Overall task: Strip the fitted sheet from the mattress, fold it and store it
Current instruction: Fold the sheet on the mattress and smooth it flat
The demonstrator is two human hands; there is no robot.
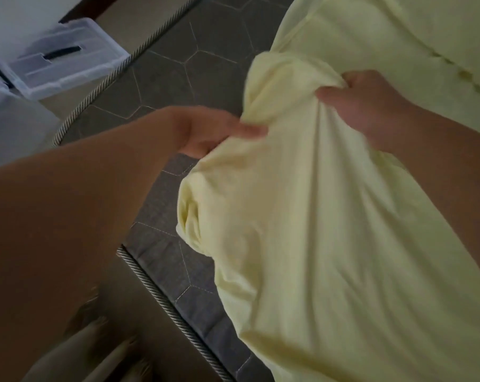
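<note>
A pale yellow fitted sheet lies bunched over the right part of a grey quilted mattress with a hexagon pattern and twisted rope piping. The mattress corner at the left is bare. My left hand pinches a fold of the sheet at its left edge. Further right and slightly higher, my right hand is closed around a gathered bunch of the same sheet. The fabric between the two hands is lifted and wrinkled.
A clear plastic storage box with a lid stands on the floor at the upper left, beside the mattress. A pale white shape sits below it. Light striped fabric shows at the bottom left.
</note>
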